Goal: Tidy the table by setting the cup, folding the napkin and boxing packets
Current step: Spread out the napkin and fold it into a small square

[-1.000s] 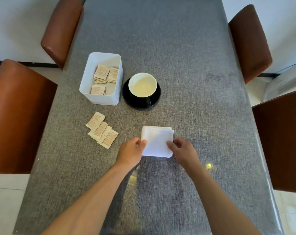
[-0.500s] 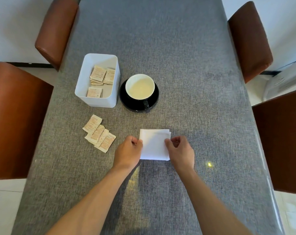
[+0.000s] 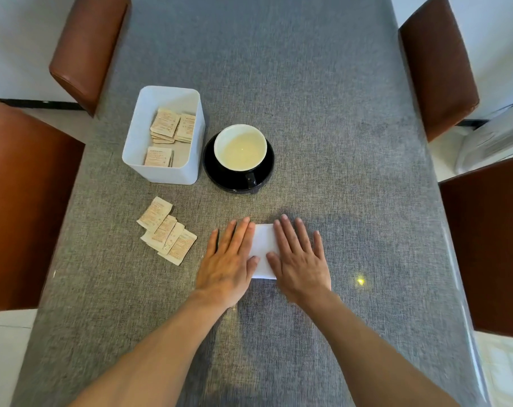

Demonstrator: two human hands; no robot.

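A folded white napkin lies on the grey table in front of me. My left hand lies flat on its left side and my right hand lies flat on its right side, fingers spread, so only a middle strip of napkin shows. Beyond it a white cup stands upright on a black saucer. Left of the saucer stands a white box with several beige packets in it. Several loose packets lie overlapping on the table left of my left hand.
Brown leather chairs stand around the table: two on the left and two on the right. A small yellow light spot sits on the cloth right of my right hand.
Both hands let go of the napkin's side edges and now lie flat, palms down, on top of it. The napkin stays in the same place.
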